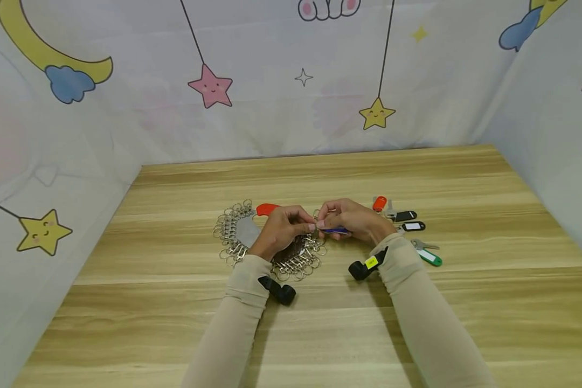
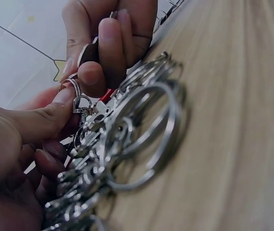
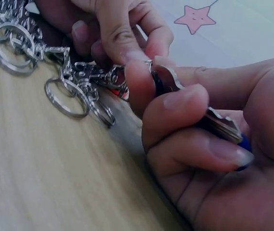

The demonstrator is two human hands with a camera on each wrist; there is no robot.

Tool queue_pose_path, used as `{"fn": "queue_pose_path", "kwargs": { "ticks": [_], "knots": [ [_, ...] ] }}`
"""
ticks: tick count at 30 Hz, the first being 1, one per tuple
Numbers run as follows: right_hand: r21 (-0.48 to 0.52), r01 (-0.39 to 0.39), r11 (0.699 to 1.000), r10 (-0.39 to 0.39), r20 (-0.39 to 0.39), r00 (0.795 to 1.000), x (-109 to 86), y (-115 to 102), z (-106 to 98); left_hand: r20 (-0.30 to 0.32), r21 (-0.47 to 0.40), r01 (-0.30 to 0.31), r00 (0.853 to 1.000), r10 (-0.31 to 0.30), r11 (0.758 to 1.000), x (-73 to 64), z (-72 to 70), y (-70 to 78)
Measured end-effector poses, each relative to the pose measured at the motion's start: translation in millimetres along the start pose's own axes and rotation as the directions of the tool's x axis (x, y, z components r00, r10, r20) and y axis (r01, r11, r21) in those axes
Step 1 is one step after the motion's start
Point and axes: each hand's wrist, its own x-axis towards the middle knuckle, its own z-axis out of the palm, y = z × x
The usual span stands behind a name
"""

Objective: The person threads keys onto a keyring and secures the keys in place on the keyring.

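My left hand (image 1: 282,230) pinches a small metal split ring (image 2: 76,94) between thumb and fingertips, above a cluster of silver swivel clasps (image 1: 298,264). Close against it, my right hand (image 1: 353,220) holds a key (image 3: 225,126) with a blue key tag (image 1: 336,230). In the right wrist view the key lies across the curled fingers, its head near the ring at the fingertips. The clasps, each with a split ring, fan out round a grey plate (image 1: 246,231) with a red part (image 1: 267,209). My left hand hides much of the plate.
On the table (image 1: 174,323), right of my right hand, lie keys with a red tag (image 1: 380,203), a black tag (image 1: 405,216), a white-labelled black tag (image 1: 414,226) and a green tag (image 1: 430,257). Printed fabric walls (image 1: 271,129) stand behind and at both sides.
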Motion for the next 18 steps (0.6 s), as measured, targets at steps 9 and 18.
{"fn": "queue_pose_path", "kwargs": {
  "ticks": [9, 18],
  "knots": [
    [0.123, -0.01, 0.992, 0.007, 0.022, 1.0, 3.2, 1.0, 5.8, -0.014, -0.004, -0.017, 1.0, 0.017, 1.0, -2.5, -2.1, -0.5],
    [0.235, -0.035, 0.971, 0.038, -0.009, 0.999, 3.8, 2.5, 10.1, -0.045, 0.008, -0.014, 0.999, 0.015, 1.0, -2.1, 0.3, -1.3]
  ]
}}
